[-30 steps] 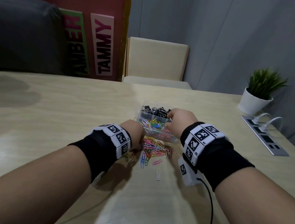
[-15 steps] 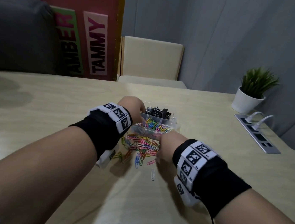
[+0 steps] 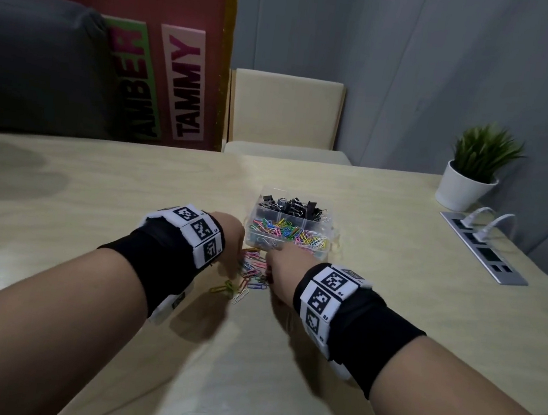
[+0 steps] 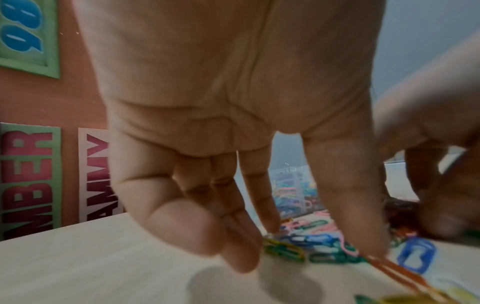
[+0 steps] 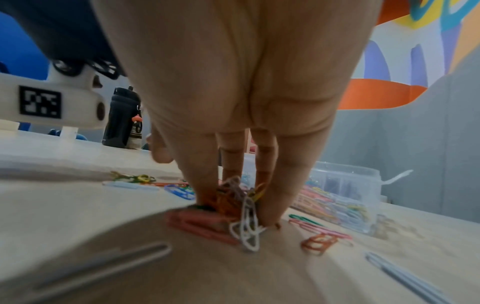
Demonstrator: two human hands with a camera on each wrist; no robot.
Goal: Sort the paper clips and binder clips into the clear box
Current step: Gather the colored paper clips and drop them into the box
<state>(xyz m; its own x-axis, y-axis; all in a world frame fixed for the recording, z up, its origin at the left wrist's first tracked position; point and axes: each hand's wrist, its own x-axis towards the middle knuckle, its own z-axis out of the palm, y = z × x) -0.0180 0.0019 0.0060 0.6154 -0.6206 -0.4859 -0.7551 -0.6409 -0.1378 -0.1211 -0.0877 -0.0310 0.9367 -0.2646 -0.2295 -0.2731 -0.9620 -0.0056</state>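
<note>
Now right hand (image 5: 233, 86) fingers pinching paper clips (image 5: 233, 207) beside clear box (image 3: 292, 230), left hand (image 4: 221, 102) fingers loosely spread.

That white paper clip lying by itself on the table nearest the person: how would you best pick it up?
The white paper clip lies flat, apart from the pile. Come from above and pinch its two long sides between thumb and fingertip; sliding it first may help, since it lies flat on the table.

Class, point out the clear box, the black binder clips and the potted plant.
clear box (image 3: 326, 244): head view, right wall.
black binder clips (image 3: 291, 206): head view, middle of heap.
potted plant (image 3: 464, 191): head view, white pot.
</note>
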